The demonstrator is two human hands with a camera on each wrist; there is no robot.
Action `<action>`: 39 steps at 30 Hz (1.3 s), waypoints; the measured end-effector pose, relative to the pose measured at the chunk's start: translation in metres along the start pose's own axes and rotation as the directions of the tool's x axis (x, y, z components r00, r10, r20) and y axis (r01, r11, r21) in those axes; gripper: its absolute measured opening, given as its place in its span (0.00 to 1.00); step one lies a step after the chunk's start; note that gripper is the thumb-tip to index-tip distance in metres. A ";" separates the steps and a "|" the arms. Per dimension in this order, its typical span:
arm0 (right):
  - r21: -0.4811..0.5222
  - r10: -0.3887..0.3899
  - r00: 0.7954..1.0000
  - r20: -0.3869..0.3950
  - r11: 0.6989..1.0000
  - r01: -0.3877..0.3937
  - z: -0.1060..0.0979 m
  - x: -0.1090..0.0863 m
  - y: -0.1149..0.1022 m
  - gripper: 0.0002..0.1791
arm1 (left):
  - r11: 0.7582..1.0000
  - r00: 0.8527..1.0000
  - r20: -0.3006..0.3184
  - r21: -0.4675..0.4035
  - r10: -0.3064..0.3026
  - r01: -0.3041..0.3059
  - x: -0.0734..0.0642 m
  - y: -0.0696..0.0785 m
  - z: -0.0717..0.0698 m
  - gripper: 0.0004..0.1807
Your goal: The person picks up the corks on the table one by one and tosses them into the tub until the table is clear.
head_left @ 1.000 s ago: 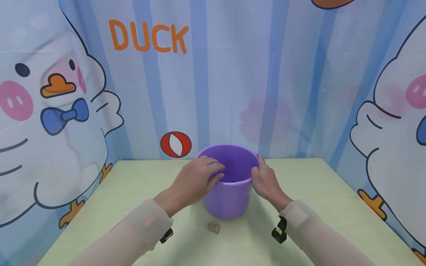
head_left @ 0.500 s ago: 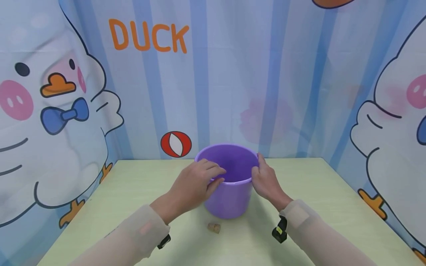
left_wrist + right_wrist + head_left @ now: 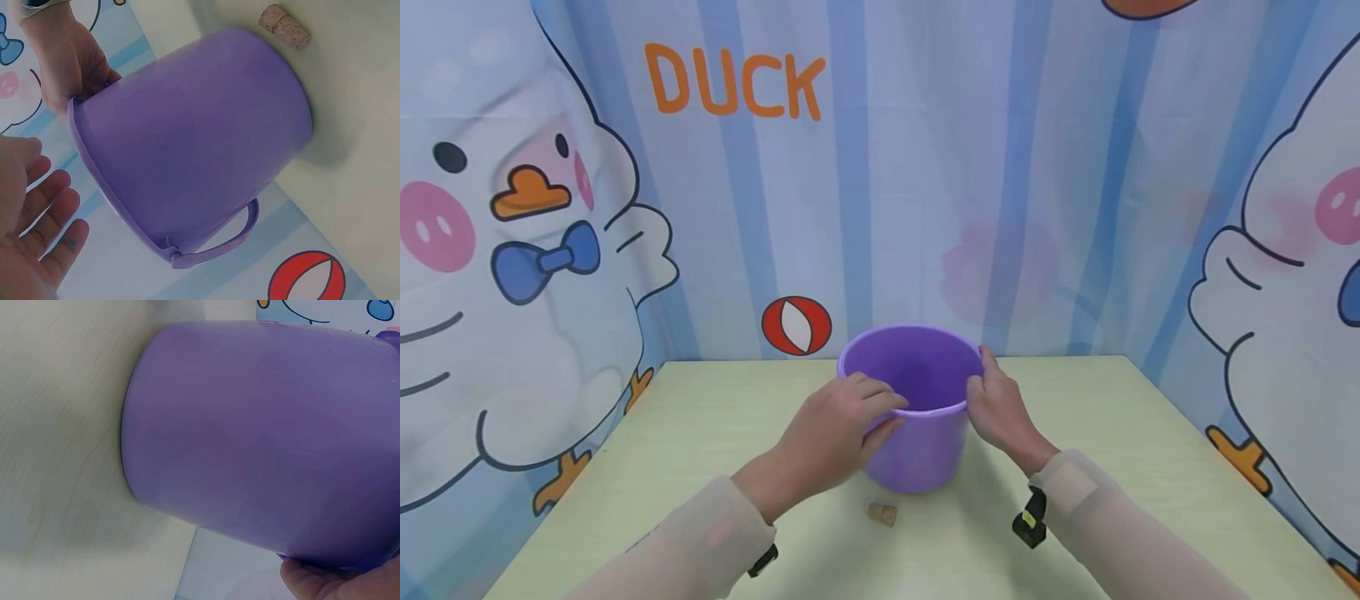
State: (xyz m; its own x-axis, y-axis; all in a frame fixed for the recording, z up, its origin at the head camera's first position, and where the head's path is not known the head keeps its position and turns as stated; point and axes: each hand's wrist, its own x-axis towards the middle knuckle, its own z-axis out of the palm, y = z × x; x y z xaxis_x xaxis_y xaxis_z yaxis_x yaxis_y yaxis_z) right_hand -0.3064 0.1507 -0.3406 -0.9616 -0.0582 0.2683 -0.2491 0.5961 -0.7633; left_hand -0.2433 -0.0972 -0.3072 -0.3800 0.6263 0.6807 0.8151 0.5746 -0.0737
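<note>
A purple plastic bucket (image 3: pixel 917 454) stands upright on the table, its dark inside facing up. My right hand (image 3: pixel 1000 408) grips the right side of the rim, thumb outside and fingers around the edge; the left wrist view also shows this right hand (image 3: pixel 65 59) at the rim. Over the near-left rim hovers my left hand (image 3: pixel 835 429), its fingers loosely bent. In the left wrist view the left hand (image 3: pixel 37 219) has spread fingers, apart from the bucket, holding nothing. A small cork (image 3: pixel 882 514) lies on its side on the table in front of the bucket.
The bucket's purple handle (image 3: pixel 228 244) hangs on its outer side in the left wrist view. A pale green table (image 3: pixel 737 396) ends at a blue striped curtain (image 3: pixel 917 167) with printed ducks. The red ball (image 3: pixel 797 326) is printed on the curtain.
My left hand has shifted slightly down and left over the rim, its fingers drawing back from the bucket's opening. The right hand, bucket and cork have stayed in place.
</note>
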 end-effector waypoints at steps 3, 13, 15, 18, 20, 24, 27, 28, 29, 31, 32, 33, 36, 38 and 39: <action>0.000 -0.001 1.000 -0.002 1.000 0.001 0.000 0.000 -0.001 0.37 | 1.000 1.000 0.002 0.002 0.006 -0.006 -0.003 0.002 0.000 0.09; -0.004 -0.003 1.000 0.000 1.000 0.003 -0.001 0.000 -0.003 0.37 | 1.000 1.000 0.024 -0.003 0.005 -0.005 -0.011 0.006 0.001 0.11; -0.004 -0.003 1.000 0.000 1.000 0.003 -0.001 0.001 -0.002 0.37 | 1.000 1.000 0.026 -0.004 0.008 -0.008 -0.013 0.006 0.002 0.11; -0.006 0.001 1.000 0.003 1.000 -0.001 -0.001 0.000 -0.002 0.37 | 1.000 1.000 0.025 -0.006 0.014 -0.014 -0.015 0.007 0.004 0.11; -0.008 0.003 1.000 0.002 1.000 -0.003 -0.001 0.000 -0.002 0.37 | 1.000 0.999 0.028 -0.009 0.018 -0.018 -0.017 0.007 0.006 0.11; -0.007 0.004 1.000 0.001 1.000 -0.004 -0.001 0.000 -0.002 0.37 | 1.000 0.999 0.040 -0.015 0.009 -0.008 -0.020 0.008 0.007 0.12; -0.005 0.002 1.000 0.004 1.000 -0.002 -0.001 0.000 -0.001 0.37 | 1.000 0.998 0.055 -0.024 -0.010 0.011 -0.023 0.010 0.008 0.13; -0.006 0.001 1.000 0.005 1.000 -0.001 -0.001 0.000 -0.001 0.37 | 0.999 0.998 0.060 -0.027 -0.015 0.017 -0.024 0.010 0.008 0.13; -0.006 0.001 1.000 0.005 1.000 -0.001 -0.001 0.000 -0.001 0.37 | 0.999 0.998 0.066 -0.031 -0.020 0.023 -0.025 0.010 0.009 0.13; -0.009 0.001 1.000 0.004 1.000 -0.001 -0.001 0.000 -0.001 0.37 | 0.999 0.996 0.079 -0.037 -0.032 0.035 -0.027 0.010 0.010 0.13; -0.010 0.001 1.000 0.002 1.000 -0.001 -0.001 0.000 -0.001 0.37 | 0.998 0.996 0.085 -0.039 -0.037 0.041 -0.028 0.010 0.011 0.13; -0.012 0.001 1.000 0.001 1.000 -0.001 -0.001 0.000 -0.001 0.37 | 0.998 0.995 0.090 -0.040 -0.044 0.047 -0.029 0.010 0.012 0.13; -0.014 0.002 1.000 -0.002 1.000 -0.002 -0.001 0.000 0.000 0.37 | 0.997 0.993 0.102 -0.048 -0.061 0.066 -0.032 0.010 0.014 0.14; -0.012 0.002 1.000 0.000 1.000 -0.002 -0.001 0.000 0.000 0.37 | 0.996 0.992 0.106 -0.052 -0.070 0.076 -0.034 0.010 0.015 0.14; -0.011 0.002 1.000 0.001 1.000 -0.002 -0.001 0.000 0.000 0.37 | 0.995 0.991 0.108 -0.054 -0.074 0.080 -0.035 0.010 0.016 0.14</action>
State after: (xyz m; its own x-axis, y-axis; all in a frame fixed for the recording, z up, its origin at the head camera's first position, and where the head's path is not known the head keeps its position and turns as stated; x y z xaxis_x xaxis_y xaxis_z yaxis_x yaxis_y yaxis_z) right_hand -0.3062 0.1512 -0.3404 -0.9622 -0.0583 0.2661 -0.2461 0.6052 -0.7571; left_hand -0.2289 -0.1048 -0.3429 -0.4844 0.6354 0.6013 0.8044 0.5937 0.0206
